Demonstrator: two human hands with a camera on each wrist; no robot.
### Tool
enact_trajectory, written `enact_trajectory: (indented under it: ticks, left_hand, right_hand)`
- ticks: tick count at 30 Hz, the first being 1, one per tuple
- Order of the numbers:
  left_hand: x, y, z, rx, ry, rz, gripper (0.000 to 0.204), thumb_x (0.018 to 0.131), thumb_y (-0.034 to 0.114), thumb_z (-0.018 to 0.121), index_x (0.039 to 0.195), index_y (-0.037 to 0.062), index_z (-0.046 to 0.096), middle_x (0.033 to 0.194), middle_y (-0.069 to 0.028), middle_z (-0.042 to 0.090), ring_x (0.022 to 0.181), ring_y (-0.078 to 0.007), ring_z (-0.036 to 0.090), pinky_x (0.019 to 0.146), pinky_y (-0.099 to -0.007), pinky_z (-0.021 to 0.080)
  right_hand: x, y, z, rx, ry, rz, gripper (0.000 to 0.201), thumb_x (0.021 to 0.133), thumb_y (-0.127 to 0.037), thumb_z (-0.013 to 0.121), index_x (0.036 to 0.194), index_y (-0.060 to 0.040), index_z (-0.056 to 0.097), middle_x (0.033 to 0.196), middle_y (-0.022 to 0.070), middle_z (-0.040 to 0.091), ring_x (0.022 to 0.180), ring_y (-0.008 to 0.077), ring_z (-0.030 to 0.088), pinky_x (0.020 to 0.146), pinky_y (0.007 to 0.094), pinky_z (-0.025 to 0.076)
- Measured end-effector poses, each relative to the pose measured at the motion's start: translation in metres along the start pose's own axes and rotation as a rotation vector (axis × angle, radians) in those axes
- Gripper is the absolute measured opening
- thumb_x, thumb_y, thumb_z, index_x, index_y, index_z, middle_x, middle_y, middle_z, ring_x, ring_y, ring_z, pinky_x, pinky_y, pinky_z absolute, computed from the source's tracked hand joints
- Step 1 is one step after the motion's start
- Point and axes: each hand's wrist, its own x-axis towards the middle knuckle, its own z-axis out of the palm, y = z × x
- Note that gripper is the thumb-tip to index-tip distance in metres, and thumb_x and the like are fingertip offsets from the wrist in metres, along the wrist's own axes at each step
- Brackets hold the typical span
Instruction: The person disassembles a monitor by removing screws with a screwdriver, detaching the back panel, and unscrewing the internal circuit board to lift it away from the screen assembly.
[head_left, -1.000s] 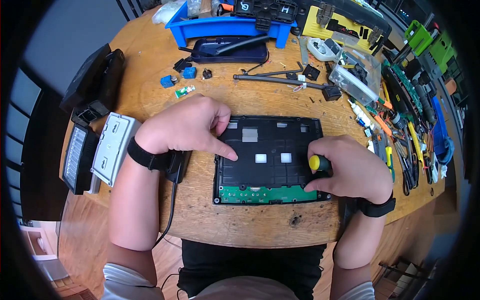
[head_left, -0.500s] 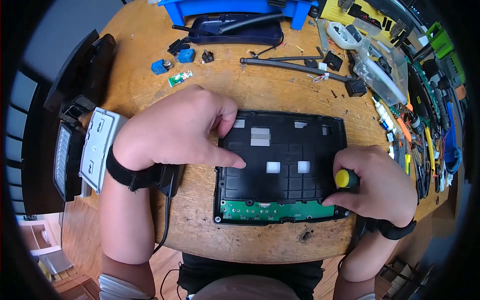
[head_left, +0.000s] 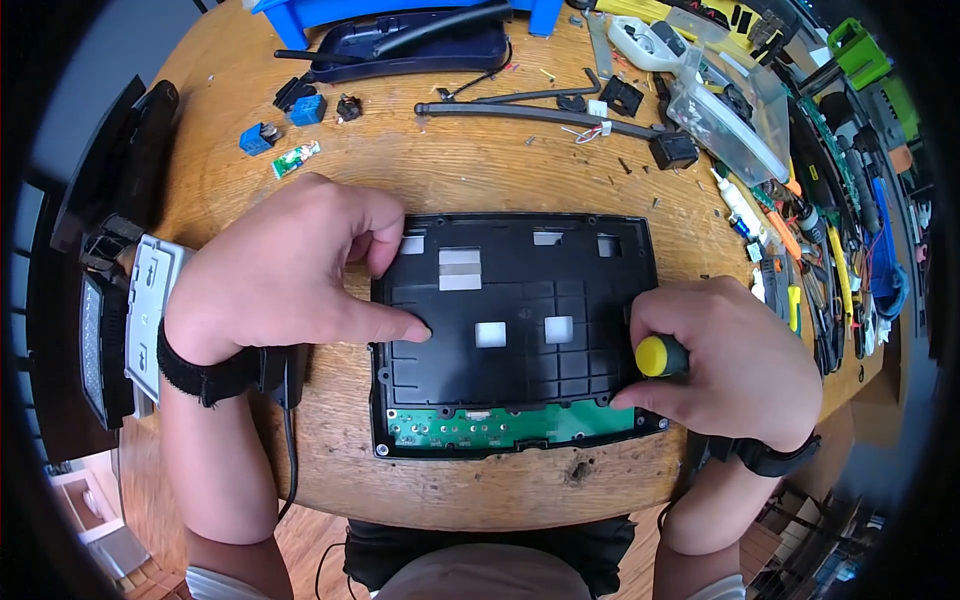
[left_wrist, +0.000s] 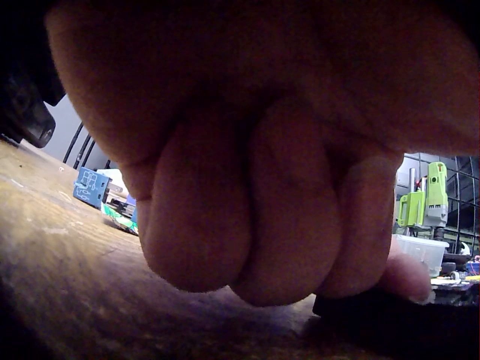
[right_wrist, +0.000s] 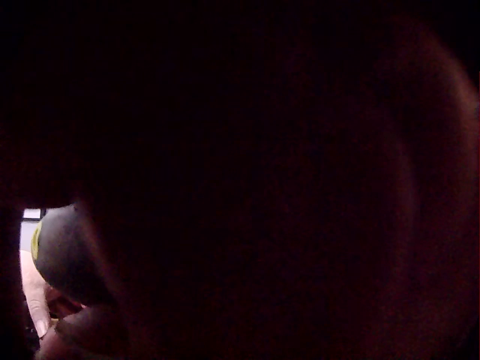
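A black plastic panel assembly (head_left: pixel 520 370) lies on the table, with a green circuit board (head_left: pixel 540 422) exposed along its near edge. My left hand (head_left: pixel 290 270) grips the panel's left side, thumb on top and fingers curled at the edge; in the left wrist view those curled fingers (left_wrist: pixel 202 217) fill the middle. At the panel's right side my right hand (head_left: pixel 735 360) holds a screwdriver with a yellow-ended dark handle (head_left: pixel 660 356), its thumb near the board's right end. The right wrist view is mostly dark, showing part of the handle (right_wrist: pixel 67 251). The screwdriver's shaft is hidden.
Behind the panel lie blue connectors (head_left: pixel 307 110), a black arm-like bar (head_left: pixel 540 114) and a dark blue tray (head_left: pixel 410 50). A clear box (head_left: pixel 730 125) and many tools stand at the right. A grey-white housing (head_left: pixel 150 320) is at the left, beside a cable (head_left: pixel 290 460).
The head view has shifted, so the panel and both hands appear larger and then further left. The hands keep the same hold on the panel and screwdriver.
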Motion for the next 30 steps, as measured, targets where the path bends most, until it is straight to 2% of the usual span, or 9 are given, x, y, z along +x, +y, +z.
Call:
enact_trajectory:
  ticks: [1, 3, 4, 7, 15, 17, 21, 22, 30]
  left_hand:
    - [0.0, 0.001, 0.0, 0.001, 0.001, 0.001, 0.048, 0.063, 0.031, 0.094, 0.072, 0.0041, 0.055, 0.057, -0.0102, 0.054, 0.053, -0.0236, 0.056, 0.052, -0.0337, 0.042]
    - [-0.001, 0.002, 0.0, -0.03, 0.007, -0.006, 0.049, 0.063, 0.027, 0.096, 0.071, 0.0064, 0.053, 0.058, -0.0022, 0.046, 0.053, -0.0128, 0.045, 0.049, -0.0287, 0.035]
    - [-0.001, 0.003, -0.001, -0.027, 0.011, -0.006, 0.049, 0.063, 0.027, 0.096, 0.071, 0.0064, 0.053, 0.058, -0.0022, 0.046, 0.053, -0.0128, 0.045, 0.049, -0.0287, 0.035]
    - [-0.004, 0.003, -0.001, -0.004, 0.001, -0.03, 0.048, 0.063, 0.027, 0.095, 0.072, 0.0066, 0.053, 0.058, -0.0035, 0.048, 0.053, -0.014, 0.047, 0.049, -0.0293, 0.036]
    - [-0.009, 0.005, 0.0, 0.091, 0.062, 0.082, 0.045, 0.066, 0.033, 0.091, 0.074, 0.0064, 0.056, 0.062, -0.0084, 0.057, 0.059, -0.0223, 0.057, 0.055, -0.0347, 0.043]
    - [-0.01, 0.01, -0.002, 0.058, 0.049, 0.043, 0.045, 0.068, 0.036, 0.088, 0.072, 0.003, 0.058, 0.063, -0.0154, 0.058, 0.062, -0.0316, 0.058, 0.061, -0.0399, 0.046]
    - [-0.012, 0.009, -0.002, 0.05, 0.048, 0.04, 0.046, 0.069, 0.038, 0.088, 0.072, 0.0033, 0.058, 0.064, -0.0158, 0.058, 0.064, -0.0316, 0.059, 0.061, -0.0403, 0.046]
    - [-0.012, 0.009, -0.003, 0.047, 0.03, 0.029, 0.046, 0.069, 0.038, 0.088, 0.072, 0.0035, 0.058, 0.064, -0.0158, 0.059, 0.064, -0.0316, 0.059, 0.062, -0.0403, 0.047]
    - [-0.011, 0.008, -0.003, 0.07, 0.017, 0.022, 0.047, 0.07, 0.04, 0.087, 0.072, 0.0041, 0.057, 0.065, -0.0156, 0.06, 0.066, -0.0319, 0.061, 0.063, -0.0407, 0.047]
  right_hand:
    - [0.0, -0.001, 0.0, -0.003, -0.003, -0.002, 0.031, 0.071, -0.015, 0.085, 0.086, -0.0016, 0.061, 0.084, 0.0195, 0.066, 0.087, 0.044, 0.063, 0.073, 0.0501, 0.05]
    - [-0.001, 0.0, 0.001, -0.014, 0.009, -0.012, 0.031, 0.07, -0.016, 0.085, 0.086, -0.0016, 0.062, 0.084, 0.0196, 0.066, 0.086, 0.0441, 0.064, 0.072, 0.0495, 0.05]
    - [-0.001, 0.001, 0.002, -0.023, 0.019, -0.022, 0.032, 0.07, -0.016, 0.086, 0.087, -0.0016, 0.062, 0.083, 0.0198, 0.065, 0.085, 0.0441, 0.064, 0.071, 0.0488, 0.05]
    - [0.0, 0.006, -0.003, 0.04, -0.027, 0.0, 0.036, 0.069, -0.018, 0.087, 0.092, -0.002, 0.064, 0.082, 0.02, 0.065, 0.082, 0.0432, 0.064, 0.069, 0.0467, 0.05]
    - [-0.014, 0.015, -0.008, 0.033, 0.009, 0.064, 0.051, 0.066, -0.022, 0.089, 0.106, -0.003, 0.063, 0.086, 0.0189, 0.068, 0.082, 0.0394, 0.067, 0.07, 0.0436, 0.051]
    - [-0.015, 0.016, -0.002, 0.013, 0.06, -0.022, 0.054, 0.066, -0.024, 0.089, 0.108, -0.0035, 0.062, 0.09, 0.0191, 0.068, 0.087, 0.0405, 0.066, 0.073, 0.0448, 0.051]
    - [-0.017, 0.002, 0.008, -0.116, 0.13, -0.027, 0.047, 0.068, -0.017, 0.083, 0.108, -0.0042, 0.061, 0.094, 0.0204, 0.069, 0.094, 0.0422, 0.066, 0.079, 0.0485, 0.052]
    - [-0.019, -0.009, 0.006, -0.131, 0.102, 0.051, 0.045, 0.068, -0.014, 0.08, 0.108, -0.005, 0.061, 0.095, 0.0212, 0.069, 0.096, 0.0425, 0.066, 0.081, 0.049, 0.052]
    - [-0.019, -0.012, 0.01, -0.182, 0.159, 0.03, 0.049, 0.069, -0.007, 0.079, 0.113, -0.0042, 0.058, 0.112, 0.0184, 0.062, 0.106, 0.0419, 0.062, 0.085, 0.0479, 0.053]
